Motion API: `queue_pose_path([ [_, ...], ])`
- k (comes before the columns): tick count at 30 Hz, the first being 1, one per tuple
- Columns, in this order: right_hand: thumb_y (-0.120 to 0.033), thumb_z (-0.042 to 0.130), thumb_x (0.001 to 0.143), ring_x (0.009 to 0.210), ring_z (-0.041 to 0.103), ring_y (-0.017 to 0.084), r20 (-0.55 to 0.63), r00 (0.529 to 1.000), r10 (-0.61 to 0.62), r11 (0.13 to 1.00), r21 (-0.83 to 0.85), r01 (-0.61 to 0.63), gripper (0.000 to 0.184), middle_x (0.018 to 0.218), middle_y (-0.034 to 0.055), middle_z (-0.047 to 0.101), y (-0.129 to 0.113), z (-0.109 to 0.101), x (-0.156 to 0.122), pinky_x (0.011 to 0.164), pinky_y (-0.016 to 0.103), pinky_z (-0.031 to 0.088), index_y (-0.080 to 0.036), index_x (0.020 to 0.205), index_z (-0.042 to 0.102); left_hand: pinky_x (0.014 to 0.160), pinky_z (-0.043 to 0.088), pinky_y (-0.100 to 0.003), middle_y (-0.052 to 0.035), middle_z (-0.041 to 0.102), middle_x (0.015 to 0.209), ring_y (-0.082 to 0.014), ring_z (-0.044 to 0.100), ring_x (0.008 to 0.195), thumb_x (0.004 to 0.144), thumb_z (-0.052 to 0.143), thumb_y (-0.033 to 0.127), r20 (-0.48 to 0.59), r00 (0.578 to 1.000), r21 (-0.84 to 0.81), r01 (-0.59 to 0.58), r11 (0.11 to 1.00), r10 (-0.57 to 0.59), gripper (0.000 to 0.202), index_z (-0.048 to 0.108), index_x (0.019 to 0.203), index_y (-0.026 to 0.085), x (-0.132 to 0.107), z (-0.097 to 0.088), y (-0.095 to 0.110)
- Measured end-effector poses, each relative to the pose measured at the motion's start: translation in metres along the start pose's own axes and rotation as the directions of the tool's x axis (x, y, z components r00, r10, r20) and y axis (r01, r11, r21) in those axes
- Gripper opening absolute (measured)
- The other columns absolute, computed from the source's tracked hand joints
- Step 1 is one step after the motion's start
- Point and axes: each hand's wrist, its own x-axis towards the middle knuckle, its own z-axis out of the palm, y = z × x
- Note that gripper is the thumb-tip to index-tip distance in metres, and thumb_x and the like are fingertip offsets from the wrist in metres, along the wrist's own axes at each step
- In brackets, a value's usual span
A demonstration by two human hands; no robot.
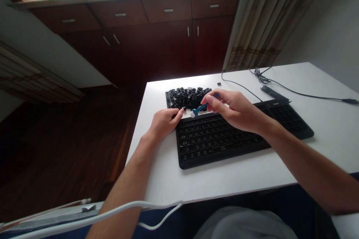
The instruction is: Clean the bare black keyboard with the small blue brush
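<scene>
A black keyboard lies on a white table. Behind its left end sits a pile of loose black keycaps. My right hand is closed around a small blue tool with a pale tip, held over the keyboard's top left corner. My left hand rests on the table at that same corner, its fingers pinched on a small dark keycap right beside the tool's tip.
A black cable and a black flat device lie behind the keyboard at the right. One stray keycap sits near the far edge. A white cable crosses below. Dark wooden cabinets and a curtain stand behind.
</scene>
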Motion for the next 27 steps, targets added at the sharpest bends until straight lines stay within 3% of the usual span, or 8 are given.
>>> queue_pose_path([
  [3,-0.034,0.043,0.107,0.078,0.067,0.016,0.127,0.992,0.002,0.999,-0.038,0.003,0.03,0.088,0.0045,0.074,0.005,0.003,0.021,0.065,0.026,0.048,-0.018,0.104,0.068,0.058,0.022,-0.029,0.0024,0.045,0.055,-0.011,0.034,0.053,0.101,0.046,0.052,-0.002,1.0,-0.011,0.0,1.0,0.0,0.054,0.044,0.059,0.019,-0.001,-0.001,0.001],
  [5,-0.03,0.043,0.106,0.069,0.063,0.016,0.174,0.984,0.044,0.964,-0.266,0.004,0.028,0.08,0.0053,0.073,0.009,-0.001,0.025,0.059,0.027,0.042,-0.018,0.095,0.067,0.058,0.022,-0.029,0.0024,0.045,0.055,-0.0111,0.035,0.054,0.101,0.046,0.051,-0.006,1.0,-0.011,-0.006,1.0,0.005,0.053,0.043,0.059,0.019,-0.001,-0.002,0.002],
  [8,-0.028,0.051,0.1,0.051,0.046,0.016,0.075,0.99,0.116,0.734,-0.678,-0.034,0.025,0.064,0.0058,0.063,0.008,-0.018,0.024,0.049,0.032,0.028,-0.019,0.079,0.059,0.059,0.022,-0.029,0.0024,0.044,0.055,-0.0112,0.036,0.053,0.101,0.045,0.049,-0.002,1.0,-0.009,-0.007,1.0,0.007,0.053,0.042,0.059,0.019,-0.001,-0.003,0.002],
  [10,-0.029,0.053,0.099,0.047,0.039,0.015,0.004,0.996,0.087,0.622,-0.781,-0.051,0.027,0.059,0.0045,0.058,0.002,-0.029,0.025,0.047,0.033,0.024,-0.021,0.073,0.054,0.059,0.022,-0.029,0.0024,0.044,0.055,-0.0112,0.036,0.053,0.101,0.045,0.049,0.006,1.0,-0.007,-0.004,1.0,0.005,0.052,0.041,0.059,0.019,0.0,-0.004,0.003],
  [17,-0.033,0.049,0.102,0.05,0.049,0.015,0.312,0.949,0.05,0.85,-0.513,0.124,0.03,0.063,0.0028,0.063,-0.011,-0.023,0.037,0.049,0.032,0.03,-0.023,0.076,0.059,0.06,0.023,-0.029,0.0026,0.044,0.056,-0.0114,0.037,0.055,0.102,0.045,0.049,0.014,1.0,0.004,-0.001,1.0,0.001,0.052,0.042,0.06,0.019,0.0,-0.003,0.003],
  [20,-0.023,0.06,0.094,0.047,0.042,0.015,0.196,0.972,0.126,0.753,-0.657,0.035,0.032,0.057,0.0042,0.058,-0.008,-0.026,0.031,0.052,0.034,0.026,-0.022,0.063,0.053,0.06,0.023,-0.03,0.0026,0.043,0.056,-0.0113,0.037,0.055,0.102,0.045,0.049,0.024,1.0,0.013,0.005,1.0,-0.006,0.053,0.04,0.059,0.019,0.0,-0.005,0.003],
  [23,-0.023,0.061,0.093,0.049,0.04,0.016,0.069,0.997,0.03,0.708,-0.706,0.028,0.03,0.058,0.005,0.057,-0.012,-0.033,0.023,0.055,0.035,0.024,-0.022,0.065,0.053,0.06,0.023,-0.03,0.0023,0.044,0.057,-0.0112,0.037,0.055,0.102,0.045,0.049,0.041,0.999,0.018,0.003,1.0,-0.004,0.052,0.041,0.06,0.019,0.0,-0.005,0.004],
  [27,-0.031,0.046,0.105,0.062,0.054,0.017,0.361,0.931,-0.056,0.857,-0.462,0.231,0.029,0.074,0.0051,0.067,-0.019,-0.033,0.026,0.059,0.033,0.031,-0.02,0.086,0.064,0.061,0.024,-0.03,0.0019,0.046,0.059,-0.0113,0.04,0.057,0.103,0.044,0.049,0.046,0.999,0.026,-0.001,1.0,0.0,0.052,0.044,0.061,0.018,0.001,-0.004,0.003],
])
